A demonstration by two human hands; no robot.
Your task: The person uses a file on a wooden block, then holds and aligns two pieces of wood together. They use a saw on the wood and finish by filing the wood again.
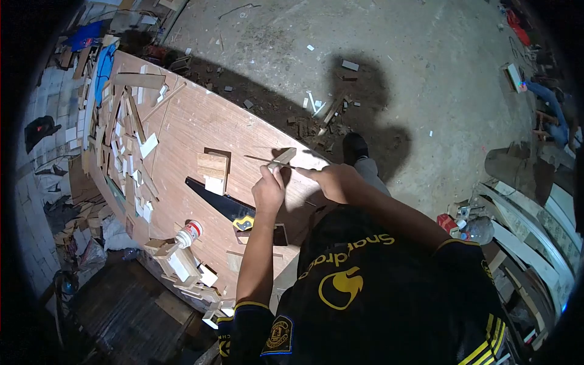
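My left hand [269, 190] is closed with its fingertips pinching a small wooden piece [285, 156] over the table's edge area. In my right hand [334, 181], closed with the forefinger stretched along it, is a slim file-like tool [258, 159]. Its thin dark length crosses the wooden piece and points left past my left fingertips; its handle is hidden in the hand. Left of my left hand lies a handsaw [213, 200] with a black blade and a yellow-and-black handle. Beyond the saw stand pale wooden blocks [212, 164].
The wooden table [182, 131] carries many offcuts [131, 146] along its left side. A white-and-red tub [189, 233] stands near its front left edge. A dark flat object [280, 235] lies beside my left forearm. Scraps [317, 104] litter the concrete floor.
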